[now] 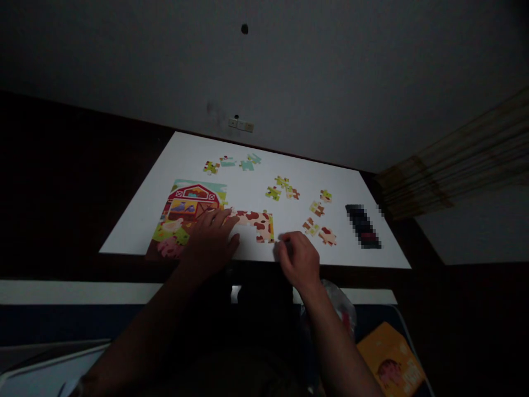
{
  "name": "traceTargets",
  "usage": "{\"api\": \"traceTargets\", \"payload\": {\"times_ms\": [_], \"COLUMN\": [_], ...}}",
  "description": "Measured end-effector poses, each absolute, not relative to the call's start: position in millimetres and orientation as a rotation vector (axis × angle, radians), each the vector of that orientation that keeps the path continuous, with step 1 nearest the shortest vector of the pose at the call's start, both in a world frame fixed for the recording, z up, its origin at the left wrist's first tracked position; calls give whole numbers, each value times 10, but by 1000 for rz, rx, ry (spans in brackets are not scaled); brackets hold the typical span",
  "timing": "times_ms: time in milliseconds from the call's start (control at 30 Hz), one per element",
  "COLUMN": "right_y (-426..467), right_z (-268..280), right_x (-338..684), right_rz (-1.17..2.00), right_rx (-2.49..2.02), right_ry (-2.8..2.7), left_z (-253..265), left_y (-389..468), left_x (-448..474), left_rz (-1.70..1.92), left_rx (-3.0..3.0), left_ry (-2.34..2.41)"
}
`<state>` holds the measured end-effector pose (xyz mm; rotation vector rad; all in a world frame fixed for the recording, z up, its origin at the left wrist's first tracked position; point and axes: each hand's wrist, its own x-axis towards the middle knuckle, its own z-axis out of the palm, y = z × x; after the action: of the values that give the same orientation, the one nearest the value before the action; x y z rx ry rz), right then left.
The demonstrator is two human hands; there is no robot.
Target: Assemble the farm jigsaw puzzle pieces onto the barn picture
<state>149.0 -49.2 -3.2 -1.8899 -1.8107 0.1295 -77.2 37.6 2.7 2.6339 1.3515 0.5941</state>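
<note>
My left hand (211, 234) lies flat with fingers stretched over the partly joined jigsaw puzzle. To its left shows a farm picture (176, 218) with a red barn, birds and a pink pig. Right of the fingers, joined cow-patterned puzzle pieces (263, 221) border a bare white gap. My right hand (301, 258) rests at the table's front edge, apart from those pieces. Its fingers are curled, and nothing shows in them. Loose puzzle pieces (327, 236) lie beyond and right of it.
More loose pieces (247, 165) lie toward the back of the white table (144, 193), with others (273, 193) in the middle. A dark, pixelated object (363, 227) sits at the right. Below the table are a clear plastic bag (341, 302) and an orange box (390, 358).
</note>
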Motion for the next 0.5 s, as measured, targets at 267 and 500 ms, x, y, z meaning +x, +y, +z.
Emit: {"api": "traceTargets", "payload": {"times_ms": [267,500], "right_y": [-510,-522], "right_z": [-303,-341], "right_x": [1516,1546], "right_rz": [-108,-103], "right_rx": [-1909,-1773], "right_ry": [-1981,-1989], "left_z": [30,50], "left_y": [394,383], "left_x": [-759,-745], "left_rz": [539,536], "left_rx": [2628,2623], "left_ry": [1339,1346]}}
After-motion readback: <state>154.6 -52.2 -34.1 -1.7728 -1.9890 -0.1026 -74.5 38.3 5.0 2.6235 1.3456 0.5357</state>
